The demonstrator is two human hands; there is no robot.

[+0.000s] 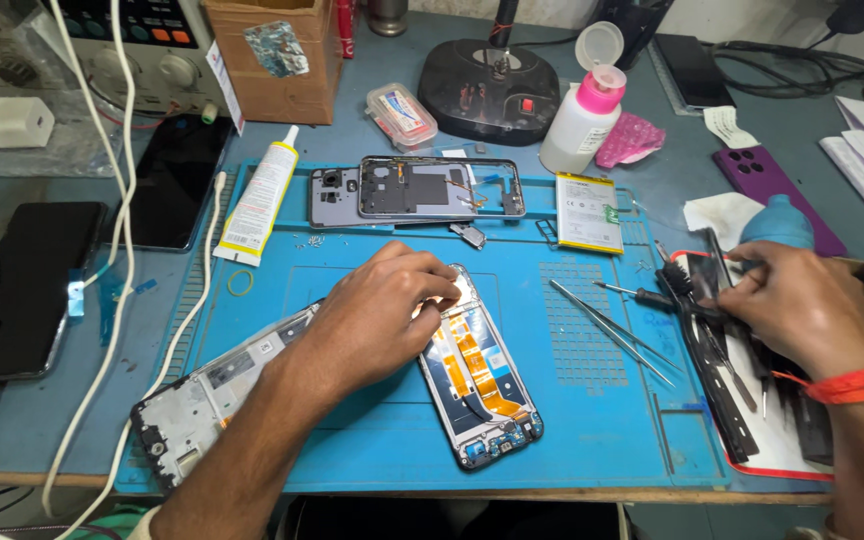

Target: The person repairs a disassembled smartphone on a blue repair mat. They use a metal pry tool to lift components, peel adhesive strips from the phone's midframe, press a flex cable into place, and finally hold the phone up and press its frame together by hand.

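While pinched by the left hand (372, 320) — opened phone (477, 375), orange flex cables; right hand (802, 305) among tools (717, 330).

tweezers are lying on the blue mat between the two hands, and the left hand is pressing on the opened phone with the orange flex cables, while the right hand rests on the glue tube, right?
Not quite. The head view shows the right hand among the tools on the tray at the mat's right edge; the glue tube lies untouched on the far left. The tweezers and the left hand on the opened phone are right.

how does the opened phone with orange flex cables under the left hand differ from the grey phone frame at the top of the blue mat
The opened phone with orange flex cables lies angled on the blue mat, with the left hand resting on its upper end; the grey phone frame lies level and untouched. The first shows orange ribbons; the second looks mostly grey. Both are stripped open.
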